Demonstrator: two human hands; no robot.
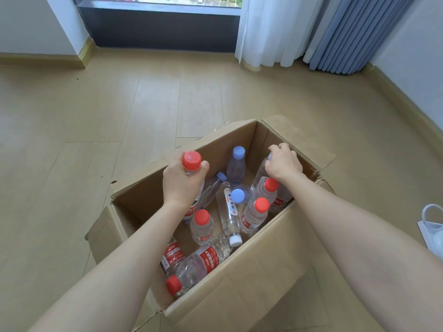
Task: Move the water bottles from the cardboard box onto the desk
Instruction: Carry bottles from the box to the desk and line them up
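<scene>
An open cardboard box (242, 291) stands on the wooden floor and holds several clear water bottles with red, blue and white caps. My left hand (181, 182) grips the neck of a red-capped bottle (191, 161) and holds it upright at the box's left wall. My right hand (284, 162) is closed over the top of a clear bottle (260, 172) leaning in the far right corner; its cap is mostly hidden under my fingers. A blue-capped bottle (236, 164) stands between the two hands. The desk is not in view.
A white bag with a handle (431, 226) lies at the right edge. White and blue-grey curtains (311, 32) hang at the back right beside a low window (163, 6). Wooden floor (119, 104) surrounds the box.
</scene>
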